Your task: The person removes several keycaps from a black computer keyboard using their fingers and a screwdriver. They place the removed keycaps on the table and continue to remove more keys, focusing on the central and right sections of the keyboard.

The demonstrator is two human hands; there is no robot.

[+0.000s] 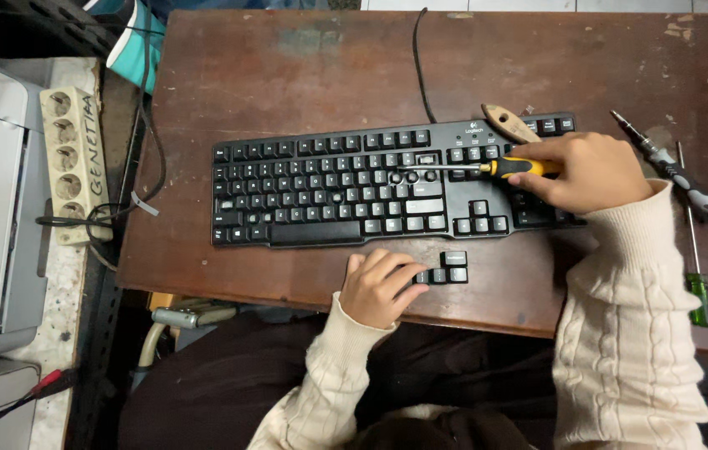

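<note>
Head view: we note the right hand (591, 171) clamped on a yellow-handled screwdriver (487, 168), its tip among the keys of the black corded keyboard (321, 187) lying mid-desk. The left hand (379, 287) pinches loose black keycaps (447, 267) near the worn brown wooden desk's (287, 75) front edge. Two spare screwdrivers (687, 200) crowd the right edge; the rear lies bare.
</note>
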